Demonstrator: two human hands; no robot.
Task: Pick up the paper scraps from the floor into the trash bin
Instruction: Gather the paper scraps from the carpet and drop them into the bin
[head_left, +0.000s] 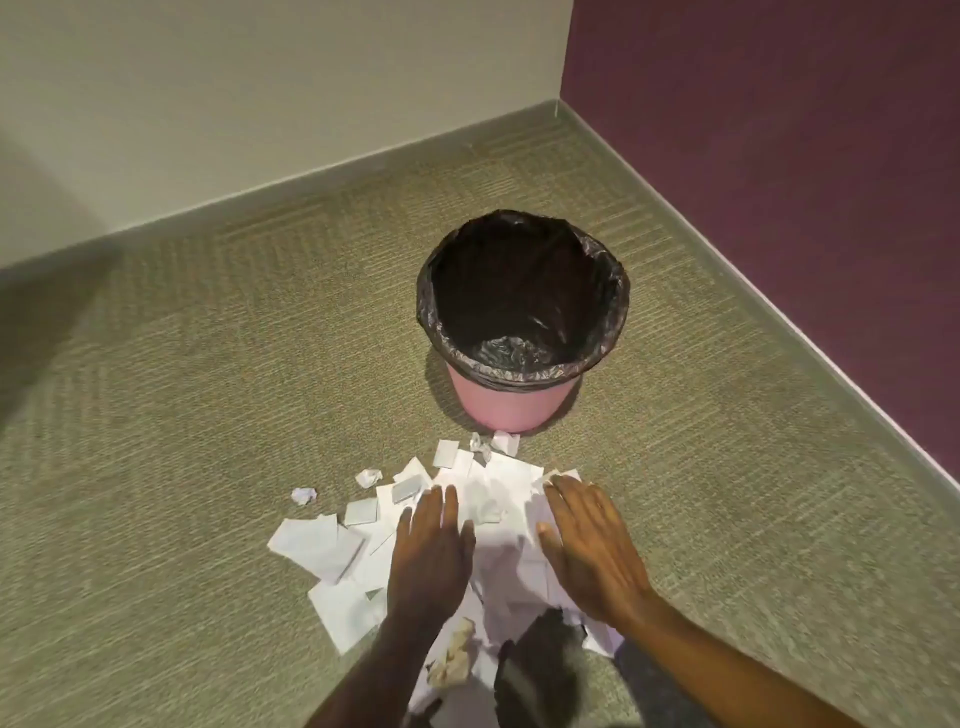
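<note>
While both hands sit low over the mess, leftmost thing is a small crumpled paper ball (303, 495) alone on the carpet (156, 441), apart from the main pile. Next, flat white paper scraps (332, 551) spread in a loose heap, more under and between the hands. Left hand (431, 556) palm down, fingers extended and spread flat on the paper, gripping nothing. Pink trash bin (511, 402) with black liner (524, 291) stands upright just beyond the pile, a couple of crumpled bits near its base. Right hand (587, 545) also palm down, fingers splayed on the scraps, holding nothing. Purple wall (779, 156) at far right.
</note>
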